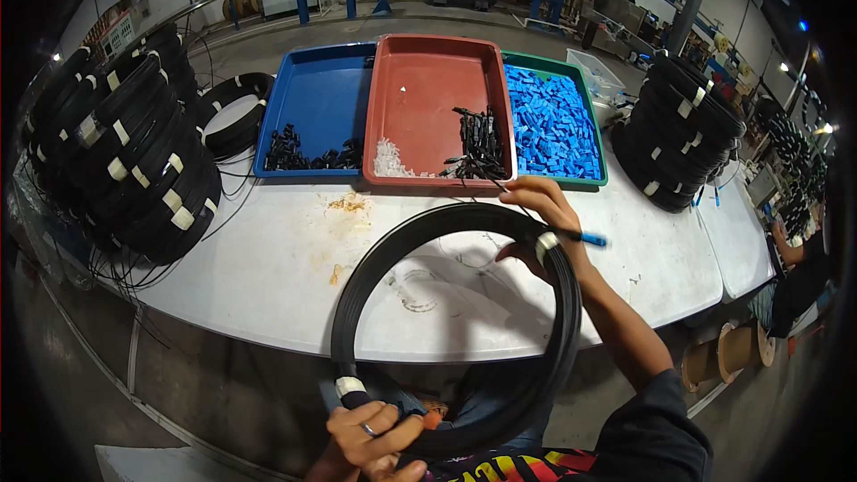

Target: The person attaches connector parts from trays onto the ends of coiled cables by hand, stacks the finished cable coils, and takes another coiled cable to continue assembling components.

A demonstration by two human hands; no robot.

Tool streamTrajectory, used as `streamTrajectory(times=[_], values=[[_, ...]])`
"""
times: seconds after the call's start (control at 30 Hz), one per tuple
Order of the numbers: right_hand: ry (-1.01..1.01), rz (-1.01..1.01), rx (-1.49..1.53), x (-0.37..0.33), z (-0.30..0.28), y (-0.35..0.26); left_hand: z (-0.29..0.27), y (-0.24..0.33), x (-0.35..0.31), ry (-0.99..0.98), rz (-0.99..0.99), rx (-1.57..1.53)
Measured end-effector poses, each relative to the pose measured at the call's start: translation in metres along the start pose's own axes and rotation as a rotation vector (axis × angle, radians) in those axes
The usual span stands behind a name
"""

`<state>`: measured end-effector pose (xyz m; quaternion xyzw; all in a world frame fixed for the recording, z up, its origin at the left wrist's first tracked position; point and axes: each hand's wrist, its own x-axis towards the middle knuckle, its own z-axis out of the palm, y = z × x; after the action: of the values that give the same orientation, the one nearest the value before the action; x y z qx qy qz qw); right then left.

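A large coil of black cable (357, 281), bound with white tape in places, stands tilted between the white table (268, 277) and my lap. My left hand (375, 439) grips its lower edge, next to a white tape band. My right hand (546, 219) holds the coil's upper right edge at another tape band, and a small blue connector piece (591, 238) sticks out beside it, at the end of a thin black lead.
Three trays sit at the table's back: a blue tray (312, 94) with black parts, a red tray (428, 80) with black leads and clear bits, a green tray (596, 125) of blue pieces. Stacked black coils stand left (125, 152) and right (683, 125). Another person (794, 277) sits far right.
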<state>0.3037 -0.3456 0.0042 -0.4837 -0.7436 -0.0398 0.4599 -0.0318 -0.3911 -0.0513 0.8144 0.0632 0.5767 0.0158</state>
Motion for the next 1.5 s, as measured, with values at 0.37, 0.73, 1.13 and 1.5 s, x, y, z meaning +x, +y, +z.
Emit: streamTrajectory(times=[0.37,0.73,1.13,1.5], values=[[-0.239,0.791,0.152,-0.03,-0.087,0.073,0.023,-0.016,-0.035,-0.29,0.459,0.064],[0.005,0.756,0.814,0.033,-0.022,-0.013,0.019,-0.022,-0.032,-0.487,0.303,-0.14],[-0.449,0.492,0.282,0.063,0.001,-0.041,0.042,-0.124,0.079,-0.149,0.038,0.522],[-0.522,0.298,0.296,0.052,0.044,0.008,0.015,-0.183,0.055,0.005,-0.617,-0.885]])
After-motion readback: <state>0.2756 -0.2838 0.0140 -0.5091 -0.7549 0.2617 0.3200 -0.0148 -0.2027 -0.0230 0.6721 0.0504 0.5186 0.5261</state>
